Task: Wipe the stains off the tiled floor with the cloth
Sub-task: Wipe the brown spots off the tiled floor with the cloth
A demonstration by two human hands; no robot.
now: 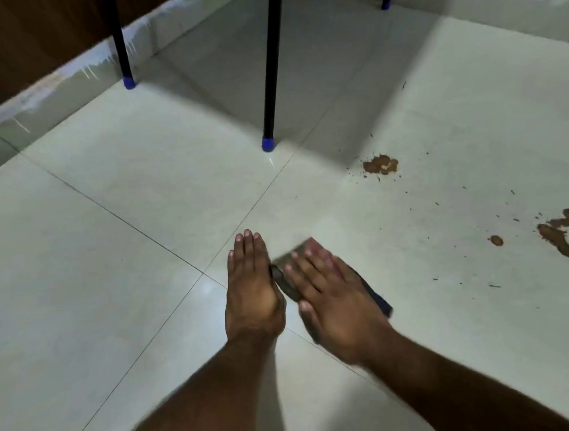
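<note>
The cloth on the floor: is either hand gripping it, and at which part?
Neither hand grips it. The right hand lies flat on top of the dark cloth, fingers straight, pressing it to the tiled floor. The left hand rests flat at its left edge.

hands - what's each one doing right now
Left hand: open, fingers straight, flat on the floor.
Right hand: open, fingers straight, pressing the dark cloth down.

both forearms reaching forward, left hand (253, 286) flat with fingers straight, right hand (331, 297) flat, fingers spread, blurred
</note>
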